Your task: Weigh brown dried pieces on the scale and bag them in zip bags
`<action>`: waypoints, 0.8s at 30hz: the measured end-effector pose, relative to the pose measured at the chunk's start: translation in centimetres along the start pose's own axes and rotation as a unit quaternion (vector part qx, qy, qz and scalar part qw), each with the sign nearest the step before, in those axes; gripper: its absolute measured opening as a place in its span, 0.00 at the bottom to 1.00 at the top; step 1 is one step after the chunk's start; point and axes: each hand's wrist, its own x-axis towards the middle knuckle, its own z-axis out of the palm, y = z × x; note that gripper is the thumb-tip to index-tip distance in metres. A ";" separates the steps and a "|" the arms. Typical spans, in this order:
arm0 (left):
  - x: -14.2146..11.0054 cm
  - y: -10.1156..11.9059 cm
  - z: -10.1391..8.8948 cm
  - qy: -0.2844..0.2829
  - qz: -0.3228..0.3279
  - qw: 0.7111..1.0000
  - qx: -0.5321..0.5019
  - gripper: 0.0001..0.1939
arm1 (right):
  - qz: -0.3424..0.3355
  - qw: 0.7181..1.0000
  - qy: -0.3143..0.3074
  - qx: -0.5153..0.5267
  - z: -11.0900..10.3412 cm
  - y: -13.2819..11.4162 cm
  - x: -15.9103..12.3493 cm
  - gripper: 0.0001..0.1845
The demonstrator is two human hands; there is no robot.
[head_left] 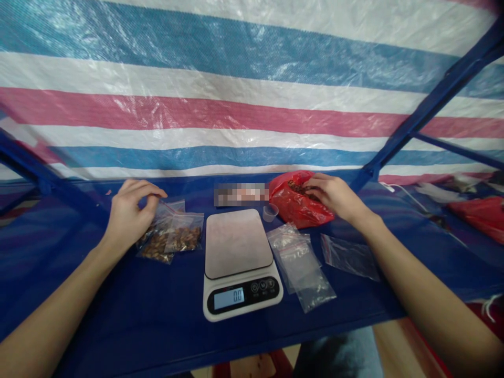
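My left hand (128, 212) rests at the left on a pile of small clear bags filled with brown pieces (173, 239), fingers curled and pinching the top of one bag. My right hand (334, 197) reaches into a red plastic bag (293, 207) of brown pieces, fingers bent down among them. Between the hands stands a white kitchen scale (238, 262), its plate bare and its display reading 0.0. A small clear cup (270, 212) sits just behind the scale, next to the red bag.
Empty clear zip bags (301, 262) lie to the right of the scale, one more (348, 256) further right. The blue table surface (118, 315) ends at a near edge. A striped tarp (236, 105) hangs behind. Blue frame bars (425, 110) slant at right. Another red bag (480, 215) lies far right.
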 end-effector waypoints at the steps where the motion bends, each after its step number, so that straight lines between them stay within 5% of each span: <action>1: 0.0 0.0 0.0 0.001 0.001 1.000 -0.001 0.16 | 0.001 1.000 0.019 0.005 -0.2 -0.2 0.1 0.14; 12: 0.0 -0.3 -0.1 0.007 -0.005 1.000 -0.005 0.16 | 0.042 0.997 0.048 0.054 -0.8 -1.6 1.0 0.08; 18: 0.0 -0.4 0.0 0.009 -0.024 1.000 -0.007 0.15 | 0.037 0.988 0.103 0.106 -3.1 -3.5 2.9 0.10; 24: 0.1 -0.1 0.0 -0.005 -0.030 1.000 -0.001 0.14 | 0.027 0.952 0.013 0.303 -3.0 -8.8 4.1 0.13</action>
